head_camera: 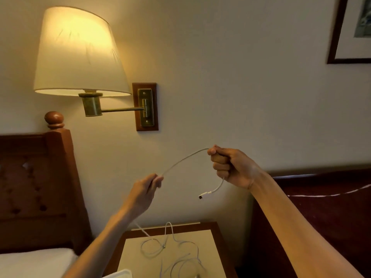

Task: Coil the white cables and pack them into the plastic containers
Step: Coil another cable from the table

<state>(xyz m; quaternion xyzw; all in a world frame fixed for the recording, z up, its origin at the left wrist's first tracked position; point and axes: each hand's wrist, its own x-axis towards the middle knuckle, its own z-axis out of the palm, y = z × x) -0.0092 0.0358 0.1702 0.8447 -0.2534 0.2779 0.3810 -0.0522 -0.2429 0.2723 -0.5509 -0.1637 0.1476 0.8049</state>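
A: Where is the greatest risk seen?

B: In the loose tangle of white cables (172, 251) left on the nightstand (208, 237). The held cable (186, 158) runs down behind the left forearm and appears to join that heap — if it is drawn up quickly, the loops could be dragged over the nightstand's near or right edge and knotted together.

A: And the room for moving?

B: Open air is found between the hands and the wall. It is bounded on the left by the headboard (40, 187) and the wall lamp (80, 53), and on the right by dark furniture (321, 217), so wide sweeps are best kept central. Only a corner of one plastic container (122, 273) is shown at the bottom edge; how much space it offers cannot be told.

A: How is the cable held?

B: It is gripped in the right hand (230, 167), whose fingers are curled tight around it, and pinched between thumb and fingertips of the left hand (147, 186). An arc of cable is stretched between the two hands.

A: The smallest concern?

B: The connector (202, 194), left dangling below the right fist — it could swing and snag a loop once coiling is begun.
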